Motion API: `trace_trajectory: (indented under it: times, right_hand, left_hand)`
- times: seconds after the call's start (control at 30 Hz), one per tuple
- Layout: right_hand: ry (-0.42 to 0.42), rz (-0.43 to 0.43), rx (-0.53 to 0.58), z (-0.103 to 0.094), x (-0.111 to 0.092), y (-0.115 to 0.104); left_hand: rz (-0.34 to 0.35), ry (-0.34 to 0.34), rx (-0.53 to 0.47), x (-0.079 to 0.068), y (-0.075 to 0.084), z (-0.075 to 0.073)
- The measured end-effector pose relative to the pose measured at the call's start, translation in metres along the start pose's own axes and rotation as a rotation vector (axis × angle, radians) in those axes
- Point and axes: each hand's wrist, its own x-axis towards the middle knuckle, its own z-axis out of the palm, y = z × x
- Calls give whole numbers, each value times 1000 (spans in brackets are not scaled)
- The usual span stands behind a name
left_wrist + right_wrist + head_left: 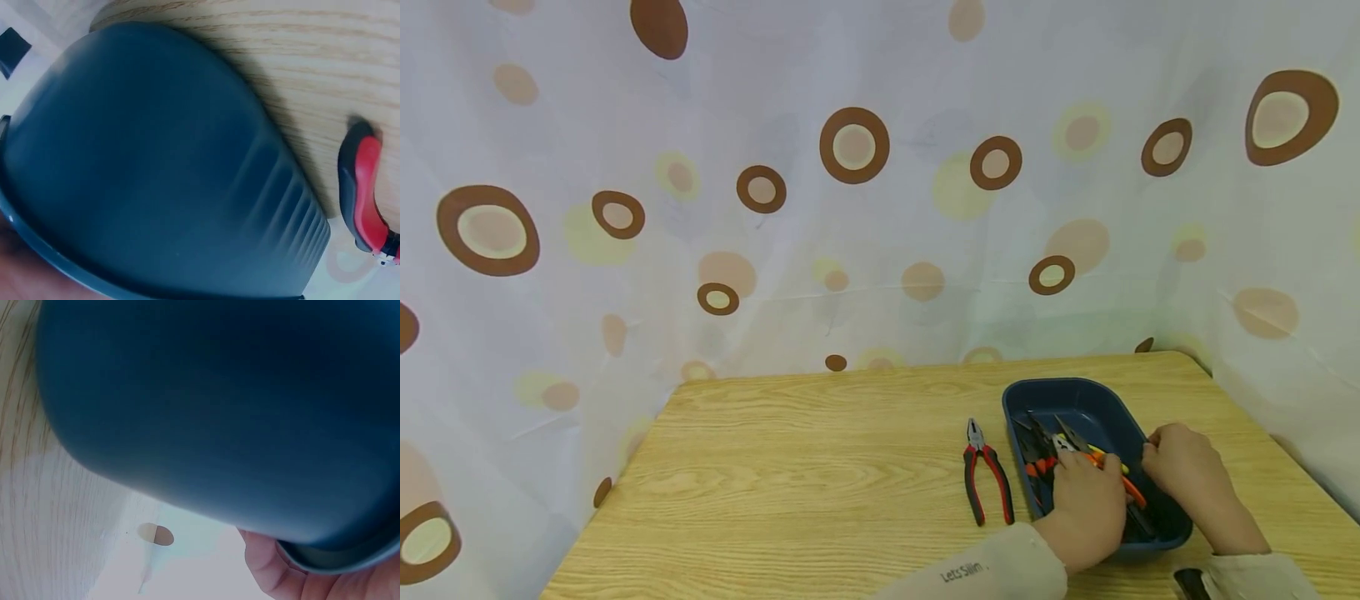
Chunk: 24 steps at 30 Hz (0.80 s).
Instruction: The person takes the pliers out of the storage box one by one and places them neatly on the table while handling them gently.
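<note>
A dark blue plastic bin (1078,387) stands on the right part of the table and holds several pliers. My left hand (1088,508) reaches over its near left rim, fingers down on pliers with orange and yellow handles (1133,492); whether they grip is hidden. Black-jawed pliers with red-orange handles (1037,458) lie left of those fingers. My right hand (1191,467) holds the bin's right rim, its fingers (269,562) curled over the edge in the right wrist view. Left of the bin lie combination pliers (987,475) with red and black handles, slightly spread.
The wood-grain table (820,475) extends far to the left of the bin. A patterned curtain (880,217) hangs behind and at both sides. In the left wrist view, the bin's ribbed outer wall (169,156) fills much of the picture, beside a red and black handle (362,181).
</note>
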Motion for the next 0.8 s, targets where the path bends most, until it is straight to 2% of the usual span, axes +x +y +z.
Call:
trace_trajectory:
  times: [0.17,0.27,0.33,0.43,0.7,0.8]
  right_hand:
    - [4,1,2,0,-1,0]
    - [3,4,2,0,-1,0]
    - [5,4,1,2,-1,-1]
    - [-4,7,2,4,-1,-2]
    - [23,9,7,4,-3,-2]
    - [43,4,5,5,-4,0]
  left_hand:
    - [-59,43,91,5,3,4]
    - [-63,65,143,7,2,7]
    - [-37,82,175,7,2,9]
    - [12,71,212,7,1,11]
    - [86,-7,176,13,1,14]
    - [99,-7,178,14,3,14]
